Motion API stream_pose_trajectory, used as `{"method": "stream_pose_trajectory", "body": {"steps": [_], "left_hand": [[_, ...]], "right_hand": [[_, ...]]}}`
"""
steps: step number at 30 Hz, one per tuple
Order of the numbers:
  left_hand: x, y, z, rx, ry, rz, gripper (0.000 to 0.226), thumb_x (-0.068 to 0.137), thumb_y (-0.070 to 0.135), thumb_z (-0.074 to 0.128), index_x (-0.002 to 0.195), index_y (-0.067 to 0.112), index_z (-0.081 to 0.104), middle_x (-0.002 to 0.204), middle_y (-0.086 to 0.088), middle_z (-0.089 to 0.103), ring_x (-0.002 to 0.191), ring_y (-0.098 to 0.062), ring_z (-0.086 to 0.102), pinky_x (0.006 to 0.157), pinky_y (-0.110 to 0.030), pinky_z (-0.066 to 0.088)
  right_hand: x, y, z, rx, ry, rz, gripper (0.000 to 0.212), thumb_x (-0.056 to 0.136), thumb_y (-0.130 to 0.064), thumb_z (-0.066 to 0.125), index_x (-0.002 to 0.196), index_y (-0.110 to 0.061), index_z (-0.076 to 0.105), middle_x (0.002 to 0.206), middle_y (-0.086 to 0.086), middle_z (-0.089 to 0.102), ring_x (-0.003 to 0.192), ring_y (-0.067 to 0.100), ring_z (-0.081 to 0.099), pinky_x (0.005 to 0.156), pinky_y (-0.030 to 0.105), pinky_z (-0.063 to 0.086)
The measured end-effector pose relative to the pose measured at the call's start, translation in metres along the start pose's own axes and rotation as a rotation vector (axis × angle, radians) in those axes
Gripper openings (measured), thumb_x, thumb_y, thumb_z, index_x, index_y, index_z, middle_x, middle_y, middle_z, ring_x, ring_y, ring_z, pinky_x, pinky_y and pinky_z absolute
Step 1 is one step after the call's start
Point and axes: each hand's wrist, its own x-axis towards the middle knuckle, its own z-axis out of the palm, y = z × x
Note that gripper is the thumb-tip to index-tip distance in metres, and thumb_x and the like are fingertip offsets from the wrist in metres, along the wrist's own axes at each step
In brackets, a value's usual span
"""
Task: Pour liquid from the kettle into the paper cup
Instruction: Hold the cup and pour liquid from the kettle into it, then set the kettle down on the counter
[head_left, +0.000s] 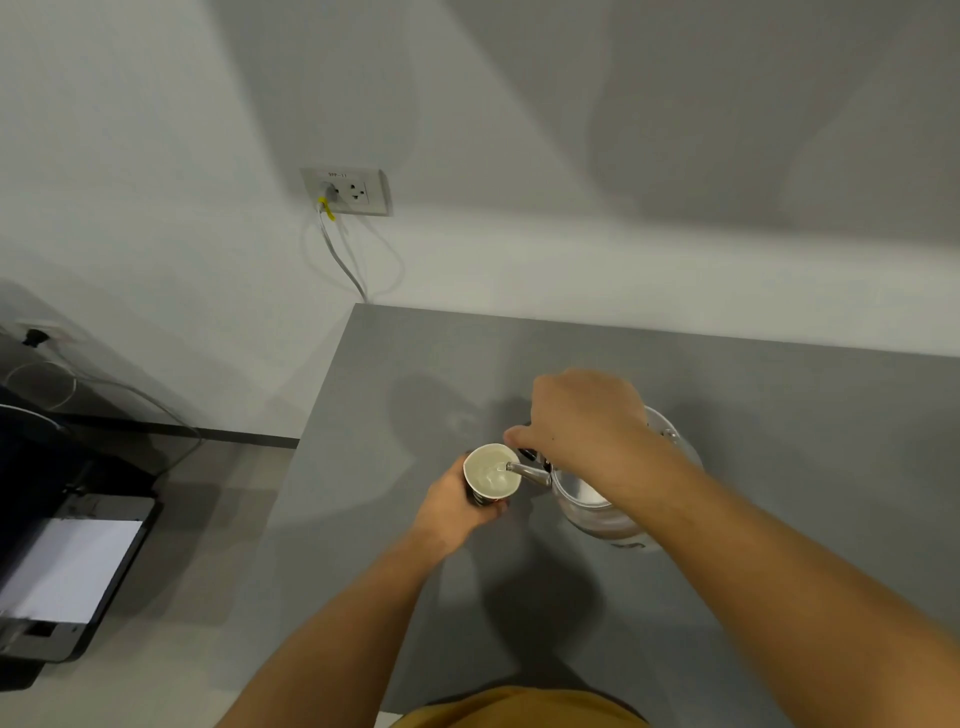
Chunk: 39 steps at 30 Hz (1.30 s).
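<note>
A white paper cup (488, 475) stands upright on the grey table (779, 405), and my left hand (451, 506) wraps around its side from the near left. A silver metal kettle (597, 506) is tilted to the left, its spout tip over the cup's open mouth. My right hand (582, 421) grips the kettle's dark handle from above; my forearm hides much of the kettle's top. Liquid shows inside the cup under the spout.
The table's left edge runs just left of the cup. A wall socket (347, 191) with a plugged grey cable is on the wall behind. A dark printer with white paper (67, 569) sits low at the left.
</note>
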Motion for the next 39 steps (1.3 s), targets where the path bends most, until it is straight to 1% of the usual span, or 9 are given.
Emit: {"method": "stream_pose_trajectory", "body": {"steps": [9, 12, 15, 17, 23, 28, 31, 35, 39], "left_hand": [[0.002, -0.003, 0.001, 0.024, 0.012, 0.001, 0.065, 0.068, 0.027, 0.09, 0.124, 0.038, 0.057, 0.104, 0.012, 0.072, 0.081, -0.007, 0.063, 0.063, -0.02, 0.047], [0.006, 0.0, 0.006, 0.024, 0.004, 0.023, 0.062, 0.068, 0.025, 0.09, 0.115, 0.049, 0.056, 0.106, 0.017, 0.072, 0.097, -0.004, 0.068, 0.079, -0.026, 0.055], [0.006, -0.002, 0.005, 0.035, 0.01, 0.038, 0.059, 0.066, 0.028, 0.089, 0.106, 0.057, 0.056, 0.103, 0.024, 0.072, 0.099, 0.003, 0.067, 0.088, -0.024, 0.054], [0.009, -0.002, 0.002, 0.034, 0.011, 0.043, 0.059, 0.064, 0.029, 0.089, 0.104, 0.058, 0.057, 0.104, 0.023, 0.073, 0.101, 0.0, 0.067, 0.091, -0.026, 0.053], [0.018, 0.005, -0.003, -0.003, -0.019, 0.056, 0.065, 0.057, 0.031, 0.089, 0.105, 0.061, 0.058, 0.11, 0.015, 0.074, 0.109, -0.009, 0.068, 0.1, -0.039, 0.054], [0.017, 0.002, -0.005, 0.0, -0.008, 0.041, 0.066, 0.062, 0.026, 0.088, 0.115, 0.049, 0.056, 0.116, 0.008, 0.073, 0.112, -0.014, 0.067, 0.103, -0.043, 0.052], [0.013, -0.001, -0.007, 0.015, -0.017, -0.001, 0.069, 0.072, 0.011, 0.086, 0.127, 0.036, 0.053, 0.12, 0.002, 0.072, 0.112, -0.019, 0.068, 0.103, -0.046, 0.052], [0.007, -0.007, -0.009, 0.127, -0.018, -0.008, 0.064, 0.076, 0.009, 0.08, 0.133, 0.025, 0.055, 0.111, 0.011, 0.072, 0.102, -0.011, 0.07, 0.096, -0.035, 0.056], [0.004, -0.003, -0.014, 0.253, 0.037, -0.01, 0.044, 0.086, 0.013, 0.07, 0.126, 0.028, 0.06, 0.102, 0.013, 0.072, 0.097, -0.013, 0.07, 0.089, -0.03, 0.055]], "right_hand": [[-0.011, 0.034, 0.009, 0.217, -0.002, 0.12, 0.058, 0.076, -0.065, 0.07, 0.051, -0.017, 0.05, 0.051, -0.002, 0.053, 0.049, 0.016, 0.049, 0.045, 0.026, 0.028], [-0.018, 0.061, 0.02, 0.358, 0.001, 0.171, 0.064, 0.074, -0.072, 0.069, 0.05, -0.016, 0.048, 0.046, -0.003, 0.055, 0.047, 0.018, 0.051, 0.045, 0.028, 0.032], [-0.024, 0.076, 0.031, 0.448, -0.025, 0.16, 0.073, 0.074, -0.076, 0.068, 0.046, -0.016, 0.037, 0.029, -0.007, 0.04, 0.036, 0.012, 0.037, 0.044, 0.029, 0.029], [-0.025, 0.083, 0.036, 0.474, -0.027, 0.149, 0.074, 0.074, -0.076, 0.067, 0.047, -0.016, 0.034, 0.029, -0.005, 0.034, 0.034, 0.009, 0.029, 0.045, 0.029, 0.026], [-0.031, 0.103, 0.049, 0.642, 0.028, 0.181, 0.071, 0.071, -0.079, 0.066, 0.047, -0.015, 0.047, 0.036, -0.007, 0.044, 0.034, 0.006, 0.039, 0.046, 0.027, 0.03], [-0.032, 0.106, 0.054, 0.693, 0.047, 0.209, 0.076, 0.072, -0.079, 0.066, 0.062, -0.004, 0.061, 0.047, 0.005, 0.051, 0.038, 0.006, 0.037, 0.049, 0.03, 0.034], [-0.035, 0.108, 0.056, 0.725, 0.06, 0.203, 0.072, 0.073, -0.075, 0.069, 0.049, -0.011, 0.046, 0.04, -0.004, 0.037, 0.036, 0.008, 0.033, 0.049, 0.029, 0.031], [-0.04, 0.108, 0.061, 0.744, 0.055, 0.189, 0.071, 0.075, -0.072, 0.07, 0.046, -0.015, 0.042, 0.039, -0.007, 0.033, 0.036, 0.008, 0.032, 0.05, 0.03, 0.031], [-0.036, 0.112, 0.065, 0.799, 0.055, 0.192, 0.07, 0.073, -0.075, 0.069, 0.054, -0.008, 0.058, 0.043, -0.005, 0.039, 0.039, 0.007, 0.036, 0.051, 0.03, 0.033]]}}
